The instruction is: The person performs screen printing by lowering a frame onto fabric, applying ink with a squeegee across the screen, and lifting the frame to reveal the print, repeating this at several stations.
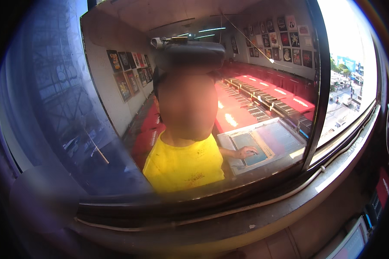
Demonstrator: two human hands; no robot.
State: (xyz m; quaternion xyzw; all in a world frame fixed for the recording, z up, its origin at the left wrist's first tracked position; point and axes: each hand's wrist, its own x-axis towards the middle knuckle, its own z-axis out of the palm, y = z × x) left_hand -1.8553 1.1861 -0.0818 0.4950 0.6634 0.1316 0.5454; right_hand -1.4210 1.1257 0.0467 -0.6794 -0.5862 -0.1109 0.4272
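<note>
The biggest thing is the window, and its glass seems to show the wearer, as a mirror does. In it, a long red worktop runs back into the room. At its near end, by the window's bottom edge, lies a flat frame. To work well here, I think the frame should sit flat and square, with no corner hanging off the worktop's edge. The person would do best to look down at it. The tan strip across the frame should be kept straight. The right hand lies over the frame's left part, near the edge by the person. Its fingers are stretched out and it seems to hold nothing; a light, flat touch looks best. I can't tell about the left hand, as it is out of sight.

Now counting: one window, one worktop, one frame in the glass, one person, three ceiling lights, one tan strip, one hand. The wall pictures are too many and small to count.
</note>
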